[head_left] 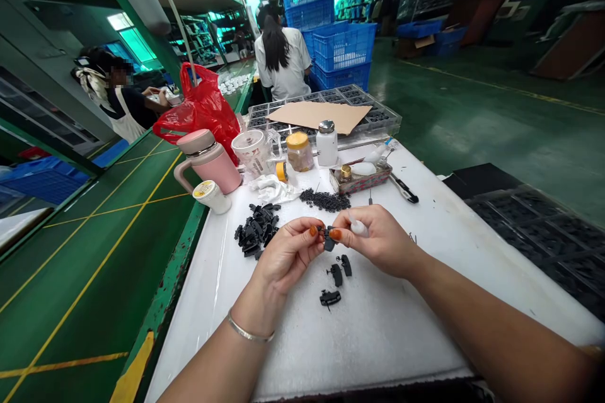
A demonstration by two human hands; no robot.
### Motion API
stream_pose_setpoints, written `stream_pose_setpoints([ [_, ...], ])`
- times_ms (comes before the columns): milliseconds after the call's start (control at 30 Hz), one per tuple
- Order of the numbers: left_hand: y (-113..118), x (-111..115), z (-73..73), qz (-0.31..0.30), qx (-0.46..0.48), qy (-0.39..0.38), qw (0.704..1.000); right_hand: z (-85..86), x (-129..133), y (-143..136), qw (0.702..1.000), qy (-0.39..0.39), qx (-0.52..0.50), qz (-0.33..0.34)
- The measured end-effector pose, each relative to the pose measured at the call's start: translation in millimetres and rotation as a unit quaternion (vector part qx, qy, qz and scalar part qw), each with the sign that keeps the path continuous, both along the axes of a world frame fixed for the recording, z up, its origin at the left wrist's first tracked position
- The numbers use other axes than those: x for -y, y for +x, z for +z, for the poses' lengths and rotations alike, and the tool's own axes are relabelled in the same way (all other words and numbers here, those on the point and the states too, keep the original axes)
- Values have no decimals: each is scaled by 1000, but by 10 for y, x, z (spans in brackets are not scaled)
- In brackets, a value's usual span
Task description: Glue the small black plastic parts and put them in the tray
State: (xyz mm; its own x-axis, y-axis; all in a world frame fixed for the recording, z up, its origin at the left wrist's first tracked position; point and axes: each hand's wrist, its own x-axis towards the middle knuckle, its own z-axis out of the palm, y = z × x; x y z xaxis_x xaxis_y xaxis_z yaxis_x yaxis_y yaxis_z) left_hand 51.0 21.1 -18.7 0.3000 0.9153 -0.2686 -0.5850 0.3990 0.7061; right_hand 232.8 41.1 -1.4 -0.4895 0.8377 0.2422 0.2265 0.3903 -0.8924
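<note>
Both hands meet over the white work surface. My left hand (290, 252) pinches a small black part (329, 240) from the left. At its right side, my right hand (373, 239) grips the same part with thumb and finger, and a small whitish bottle (359, 227) is tucked in its palm. Just below lie several finished-looking black pieces (336, 274) with thin bits attached. Left of my left hand is a pile of black parts (258, 228). Beyond the hands sits a heap of tiny black pieces (326, 200).
Behind stand a pink mug (217, 167), a yellow-lidded jar (299, 152), a white bottle (327, 146) and a small tray (362, 182). A cutter (404, 189) lies to the right. Farther off are a red bag (203, 107), blue crates (343, 50) and two people.
</note>
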Motion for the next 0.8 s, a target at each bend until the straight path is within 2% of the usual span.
stream_pose_setpoints([
  [800, -3, -5, -8, 11, -18, -8, 1000, -39, -9, 11, 1000, 13, 4, 2],
])
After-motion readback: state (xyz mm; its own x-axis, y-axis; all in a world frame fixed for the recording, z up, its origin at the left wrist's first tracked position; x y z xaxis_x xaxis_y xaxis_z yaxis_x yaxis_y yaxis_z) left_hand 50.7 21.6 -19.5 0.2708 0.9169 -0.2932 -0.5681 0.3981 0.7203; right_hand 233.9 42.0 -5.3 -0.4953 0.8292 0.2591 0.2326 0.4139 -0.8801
